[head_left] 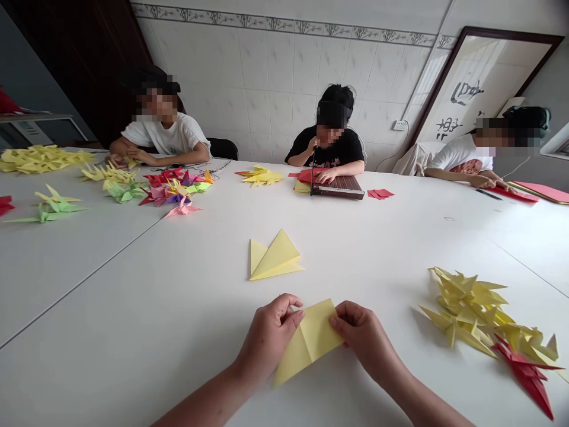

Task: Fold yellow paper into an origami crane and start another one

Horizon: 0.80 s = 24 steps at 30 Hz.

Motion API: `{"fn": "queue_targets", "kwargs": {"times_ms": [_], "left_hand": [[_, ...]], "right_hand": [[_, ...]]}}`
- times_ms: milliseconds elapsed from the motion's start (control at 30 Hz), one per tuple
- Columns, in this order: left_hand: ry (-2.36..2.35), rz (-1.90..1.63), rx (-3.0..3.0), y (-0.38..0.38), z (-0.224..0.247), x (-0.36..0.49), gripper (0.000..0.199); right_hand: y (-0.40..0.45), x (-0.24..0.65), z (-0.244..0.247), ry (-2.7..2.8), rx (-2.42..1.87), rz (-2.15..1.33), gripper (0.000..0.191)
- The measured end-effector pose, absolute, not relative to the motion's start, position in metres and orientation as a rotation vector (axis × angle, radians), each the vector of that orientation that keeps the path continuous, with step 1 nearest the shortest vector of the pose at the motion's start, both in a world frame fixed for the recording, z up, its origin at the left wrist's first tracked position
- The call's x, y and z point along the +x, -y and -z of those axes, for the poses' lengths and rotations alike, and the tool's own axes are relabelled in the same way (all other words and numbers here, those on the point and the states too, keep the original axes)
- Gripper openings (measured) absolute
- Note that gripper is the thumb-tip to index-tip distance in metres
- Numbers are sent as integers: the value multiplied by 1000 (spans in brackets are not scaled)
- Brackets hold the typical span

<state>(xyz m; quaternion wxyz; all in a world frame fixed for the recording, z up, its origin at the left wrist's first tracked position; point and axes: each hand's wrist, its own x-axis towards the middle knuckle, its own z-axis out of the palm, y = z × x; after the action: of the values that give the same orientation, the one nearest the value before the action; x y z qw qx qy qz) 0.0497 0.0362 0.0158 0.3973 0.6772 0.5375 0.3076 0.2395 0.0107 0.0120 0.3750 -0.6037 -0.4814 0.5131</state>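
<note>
A creased sheet of yellow origami paper is held between my two hands just above the white table. My left hand pinches its left edge with thumb and fingers. At the opposite edge, my right hand grips the paper with its thumb on top and fingers curled beneath. One corner of the sheet hangs toward me at lower left. Just beyond my hands lie folded yellow papers with pointed tips. To the right sits a pile of yellow paper cranes with a red paper crane at its near end.
Across the white table, multicoloured paper cranes and a yellow heap lie at left. One person works at a paper cutter beside red squares. Two other people sit at far left and far right, the latter handling red paper.
</note>
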Motion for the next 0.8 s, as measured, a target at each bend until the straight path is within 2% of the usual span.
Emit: {"fn": "queue_targets", "kwargs": {"times_ms": [133, 300, 467, 700, 800], "left_hand": [[-1342, -741, 2164, -40, -7, 45, 8], [-1033, -642, 2662, -24, -11, 38, 24], [-989, -407, 2744, -12, -11, 31, 42], [-996, -325, 2838, -12, -14, 33, 38], [-1002, -366, 2831, -11, -14, 34, 37]], "right_hand": [[-12, 243, -8, 1505, -1729, -1055, 18], [-7, 244, -9, 1639, -1831, -883, 18], [-7, 247, -7, 1731, -1877, -820, 17], [-12, 245, -7, 1794, -1716, -613, 7], [-13, 243, -5, 1898, -1568, -477, 12]]}}
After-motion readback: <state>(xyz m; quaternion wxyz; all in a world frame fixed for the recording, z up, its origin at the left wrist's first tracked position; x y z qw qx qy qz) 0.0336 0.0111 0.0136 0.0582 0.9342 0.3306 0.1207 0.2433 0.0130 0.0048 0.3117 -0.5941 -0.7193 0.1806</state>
